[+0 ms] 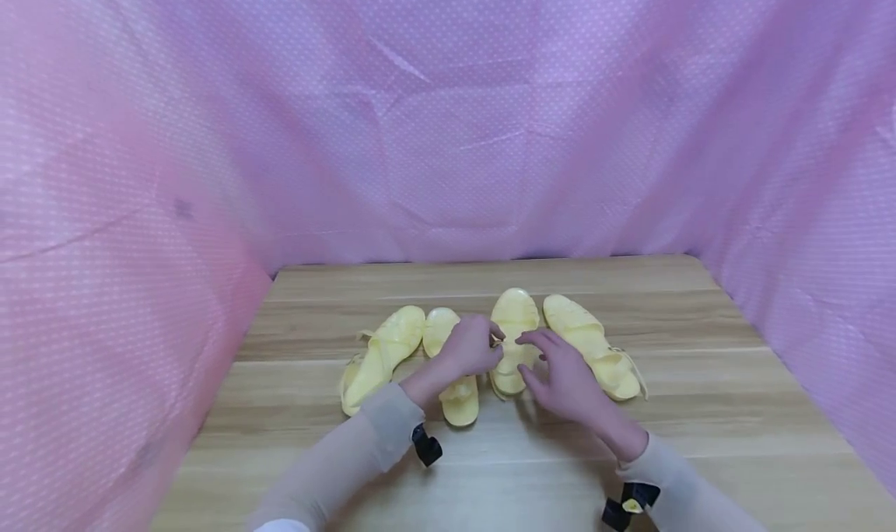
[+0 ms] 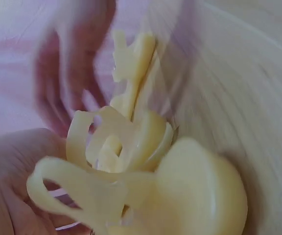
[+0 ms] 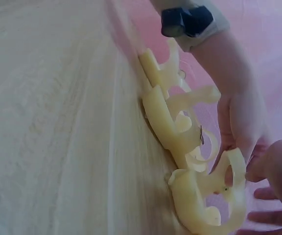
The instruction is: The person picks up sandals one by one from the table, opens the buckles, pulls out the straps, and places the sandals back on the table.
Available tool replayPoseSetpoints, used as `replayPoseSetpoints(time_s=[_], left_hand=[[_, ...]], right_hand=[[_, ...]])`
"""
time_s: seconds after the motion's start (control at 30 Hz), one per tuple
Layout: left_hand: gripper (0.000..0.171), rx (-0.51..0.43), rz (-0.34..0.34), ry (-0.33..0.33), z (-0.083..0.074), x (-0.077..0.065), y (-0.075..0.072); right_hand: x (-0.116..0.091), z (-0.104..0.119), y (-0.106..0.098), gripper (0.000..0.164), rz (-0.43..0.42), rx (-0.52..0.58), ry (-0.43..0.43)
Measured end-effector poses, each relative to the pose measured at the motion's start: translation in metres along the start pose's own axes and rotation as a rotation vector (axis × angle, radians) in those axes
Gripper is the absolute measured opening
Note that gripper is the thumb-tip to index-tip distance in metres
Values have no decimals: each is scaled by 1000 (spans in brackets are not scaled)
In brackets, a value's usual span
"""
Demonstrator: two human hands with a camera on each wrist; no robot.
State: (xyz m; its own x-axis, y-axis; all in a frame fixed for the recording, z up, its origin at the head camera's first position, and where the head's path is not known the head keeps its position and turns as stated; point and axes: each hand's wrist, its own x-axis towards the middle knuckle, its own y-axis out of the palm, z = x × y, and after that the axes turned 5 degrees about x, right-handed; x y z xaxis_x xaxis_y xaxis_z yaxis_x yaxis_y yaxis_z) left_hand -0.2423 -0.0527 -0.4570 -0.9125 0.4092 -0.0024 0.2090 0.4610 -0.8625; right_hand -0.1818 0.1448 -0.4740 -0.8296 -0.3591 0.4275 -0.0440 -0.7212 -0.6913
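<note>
Yellow strappy sandals lie side by side on a wooden table (image 1: 560, 470), toes pointing away from me. My left hand (image 1: 467, 349) reaches across the second sandal from the left (image 1: 460, 410). Its curled thumb and finger pinch at the strap on the left side of the third sandal (image 1: 514, 308), beside a small buckle. Over that sandal's right edge hovers my right hand (image 1: 563, 376), fingers loosely spread and holding nothing. Raised ankle straps (image 3: 236, 181) stand up near both hands in the right wrist view. The left fingertips are partly hidden behind straps in the left wrist view.
On the far left lies another sandal (image 1: 388, 349), angled outward, and the rightmost sandal (image 1: 584, 334) angles the other way, its thin strap loose at the side. Pink dotted sheeting (image 1: 448, 143) hangs behind the table and along both sides.
</note>
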Motion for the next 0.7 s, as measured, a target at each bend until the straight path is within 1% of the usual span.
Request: replayPoseSetpoints(time_s=[0.1,0.17,0.23,0.27,0.33,0.43,0.5,0.63,0.7], left_hand=[[27,-52,-9,-11,-4,-4,1],[27,-76,-9,-27,-6,-9,2],[27,-115,6,-37,-9,-15,4],[27,-127,14,-35,-9,-18,5],[27,-170,47,-25,-11,-24,8],[27,-231,111,-16,-12,-33,11],[27,-266,148,-28,-13,-38,12],[32,-299,201,-60,-13,-42,15],[35,-317,208,-66,-12,-43,16]], right_hand=[[0,-10,1,35,82,130,122],[-2,-13,3,31,106,205,201],[-4,-15,4,26,109,250,246],[-5,-15,4,24,110,259,252],[-8,-15,5,20,111,244,235],[-13,-14,4,17,129,216,180],[-15,-13,3,17,143,211,160],[-20,-12,3,17,162,214,185],[-21,-12,3,16,161,216,186]])
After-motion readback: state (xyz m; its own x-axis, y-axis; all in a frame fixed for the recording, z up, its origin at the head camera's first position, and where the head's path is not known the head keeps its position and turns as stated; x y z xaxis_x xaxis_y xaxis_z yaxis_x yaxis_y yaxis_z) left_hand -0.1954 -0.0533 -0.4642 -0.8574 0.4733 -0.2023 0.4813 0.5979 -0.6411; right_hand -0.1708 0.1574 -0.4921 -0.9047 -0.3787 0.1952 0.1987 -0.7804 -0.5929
